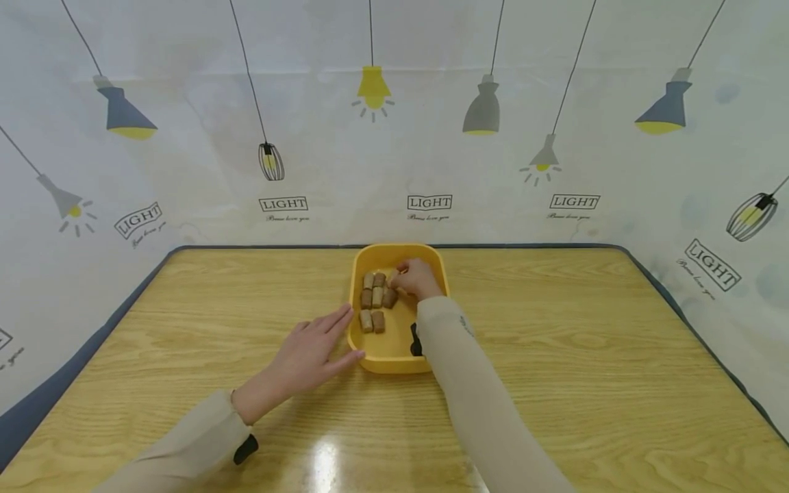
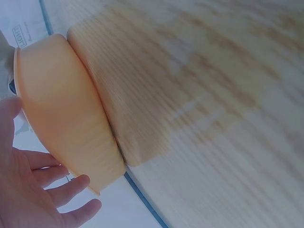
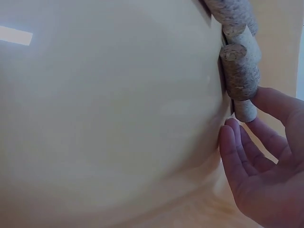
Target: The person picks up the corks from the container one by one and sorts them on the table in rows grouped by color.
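Short brown and pale tan cylindrical pieces (image 1: 378, 296) lie inside a yellow-orange rounded rectangular tray (image 1: 394, 365), grouped between its 8 and 11 o'clock as the head view shows it. They form close rows, with brown and tan ones side by side; the row at 8 o'clock has just two, set slightly apart from the rest. The right hand (image 1: 416, 278) reaches into the tray towards 12 o'clock, thumb and forefinger pinching a pale tan piece (image 3: 245, 111) at the end of the farthest row, with a brown piece (image 3: 240, 71) right beside it. The left hand (image 1: 311, 352) grasps nothing: its fingers are spread and relaxed, fingertips against the tray's rim at 9 o'clock and thumb at its 7 o'clock. Both arms wear beige sleeves (image 1: 493, 404). The tray stands at 12 o'clock on a light wood-grain table (image 1: 555, 329), near the far edge. Beyond it rises a whitish backdrop (image 1: 339, 150) printed with hanging lamps and the word LIGHT
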Demonstrator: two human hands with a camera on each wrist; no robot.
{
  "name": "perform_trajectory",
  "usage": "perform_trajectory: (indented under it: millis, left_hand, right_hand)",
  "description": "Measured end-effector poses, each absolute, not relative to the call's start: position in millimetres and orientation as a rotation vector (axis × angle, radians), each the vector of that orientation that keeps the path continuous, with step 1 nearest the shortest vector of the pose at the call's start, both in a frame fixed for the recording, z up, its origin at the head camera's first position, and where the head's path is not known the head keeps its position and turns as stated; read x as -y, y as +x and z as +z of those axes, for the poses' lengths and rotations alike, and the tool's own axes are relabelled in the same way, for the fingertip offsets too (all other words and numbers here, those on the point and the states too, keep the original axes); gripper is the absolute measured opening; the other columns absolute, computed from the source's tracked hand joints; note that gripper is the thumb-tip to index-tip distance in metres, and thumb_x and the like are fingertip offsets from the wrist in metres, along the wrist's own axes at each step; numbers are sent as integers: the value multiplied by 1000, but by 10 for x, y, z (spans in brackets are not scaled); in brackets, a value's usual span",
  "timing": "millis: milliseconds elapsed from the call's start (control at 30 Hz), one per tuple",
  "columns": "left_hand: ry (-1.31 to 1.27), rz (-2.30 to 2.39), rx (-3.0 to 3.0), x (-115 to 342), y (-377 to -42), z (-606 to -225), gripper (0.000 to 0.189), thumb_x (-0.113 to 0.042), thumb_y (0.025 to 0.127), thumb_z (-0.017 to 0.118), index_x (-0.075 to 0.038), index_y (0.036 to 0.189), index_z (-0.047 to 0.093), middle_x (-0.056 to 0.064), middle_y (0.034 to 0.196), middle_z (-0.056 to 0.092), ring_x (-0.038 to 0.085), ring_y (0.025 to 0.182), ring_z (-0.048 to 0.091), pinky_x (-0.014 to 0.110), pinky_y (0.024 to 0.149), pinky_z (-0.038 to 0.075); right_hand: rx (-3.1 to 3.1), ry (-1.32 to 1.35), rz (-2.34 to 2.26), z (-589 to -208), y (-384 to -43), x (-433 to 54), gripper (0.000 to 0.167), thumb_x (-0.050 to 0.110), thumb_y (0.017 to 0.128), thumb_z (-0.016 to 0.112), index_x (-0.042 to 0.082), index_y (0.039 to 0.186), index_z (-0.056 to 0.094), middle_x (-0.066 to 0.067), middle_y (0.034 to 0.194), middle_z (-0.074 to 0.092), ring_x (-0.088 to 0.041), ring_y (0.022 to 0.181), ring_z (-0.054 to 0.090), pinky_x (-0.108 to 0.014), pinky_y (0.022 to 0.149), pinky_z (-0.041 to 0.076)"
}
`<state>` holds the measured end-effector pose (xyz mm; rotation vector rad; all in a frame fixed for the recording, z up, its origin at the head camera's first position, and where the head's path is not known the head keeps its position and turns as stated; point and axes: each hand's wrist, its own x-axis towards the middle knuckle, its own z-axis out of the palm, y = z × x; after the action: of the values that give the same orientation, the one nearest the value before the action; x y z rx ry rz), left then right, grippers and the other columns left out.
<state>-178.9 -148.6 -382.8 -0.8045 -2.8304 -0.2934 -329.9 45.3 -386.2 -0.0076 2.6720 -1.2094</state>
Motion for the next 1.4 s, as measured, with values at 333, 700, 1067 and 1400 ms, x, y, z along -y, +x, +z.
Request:
perform_trajectory:
  millis: [333,700,1067,1400]
  left_hand:
    - [-805,-288,2818,1488,-1801,-3841,73,-56,86,41,-4,135,34,11,137,33,30,114,42,50,87,33]
    - [-807,-295,2827,1492,-1792,-3839,73,-56,86,41,-4,136,33,11,138,33,30,113,42,50,85,34]
    - [-812,-304,2832,1489,-1800,-3827,72,-56,86,41,-4,136,33,11,138,33,30,114,42,50,86,34]
    - [-811,-294,2833,1481,-1797,-3820,73,-56,86,41,-3,136,33,12,137,33,31,114,42,50,86,34]
  right_hand:
    - [-2788,-26,-1125,-3928,-3363,-443,26,12,73,68,6,57,47,0,48,29,-14,43,29,-25,40,25]
    - [-2822,-66,-1084,-3799,-3351,-492,33,17,76,65,8,54,42,0,47,30,-14,42,30,-26,41,28]
    - [-2809,-361,-1000,-3391,-3384,-568,40,22,79,64,3,114,56,-11,111,54,-23,95,52,-33,76,44]
    - [-2817,-659,-849,-3158,-3405,-718,40,23,81,65,6,115,55,-10,108,57,-22,100,50,-34,84,40]
